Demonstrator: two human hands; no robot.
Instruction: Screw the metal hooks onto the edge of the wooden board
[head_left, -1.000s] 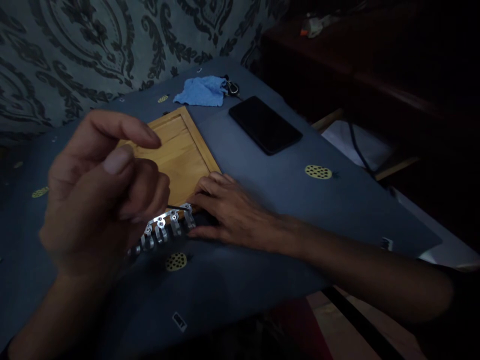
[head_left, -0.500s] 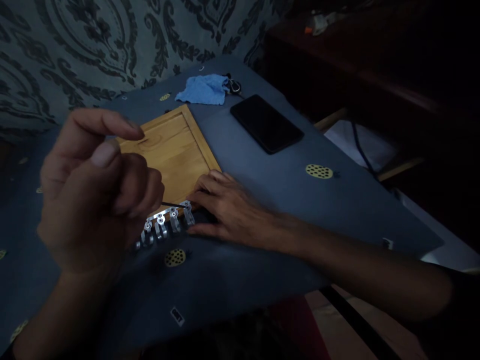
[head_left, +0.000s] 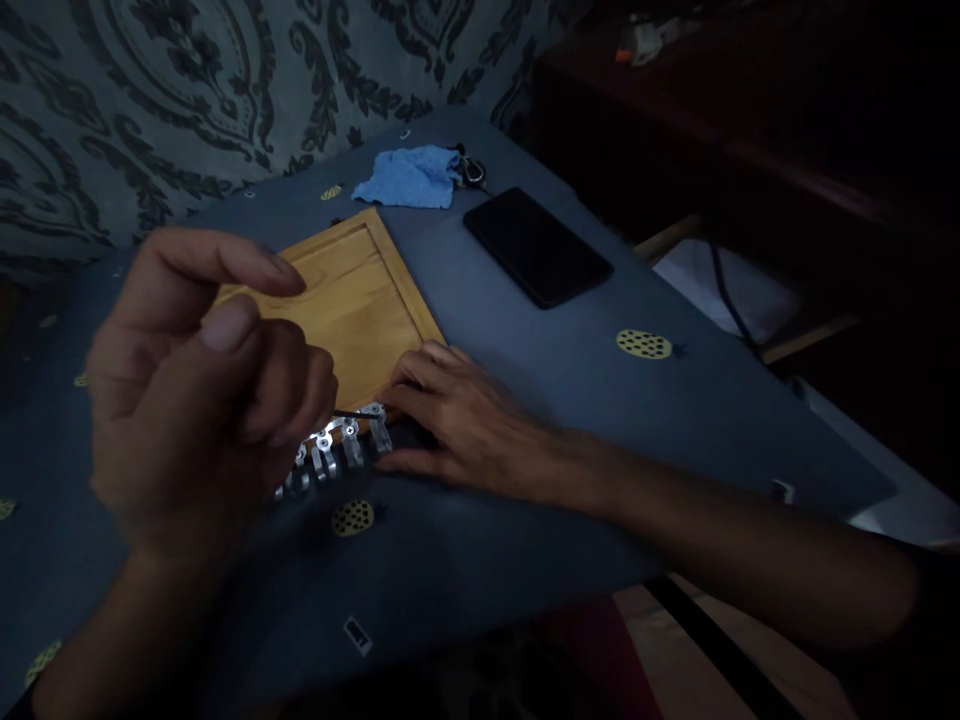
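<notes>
My left hand (head_left: 202,390) is closed, its fist around a screwdriver whose handle is hidden by the fingers. The screwdriver's thin dark shaft (head_left: 355,414) runs from the fist to the right end of a shiny metal hook rail (head_left: 324,440). This rail, with several hooks and crosshead screws, sits along the near edge of a framed wooden board (head_left: 352,305). My right hand (head_left: 457,420) grips the board's near right corner, fingers on the frame beside the last hook and thumb below it. Part of the board and rail is behind my left hand.
A black phone (head_left: 538,247) lies right of the board on the blue patterned tablecloth (head_left: 525,380). Behind are a blue cloth (head_left: 409,177) and a metal clip (head_left: 472,172). An open drawer (head_left: 724,285) stands beyond the table's right edge.
My left hand has shifted slightly right and down in view, its index finger stretching a little further. The screwdriver tip stays at the rail's right end, and my right hand keeps its grip.
</notes>
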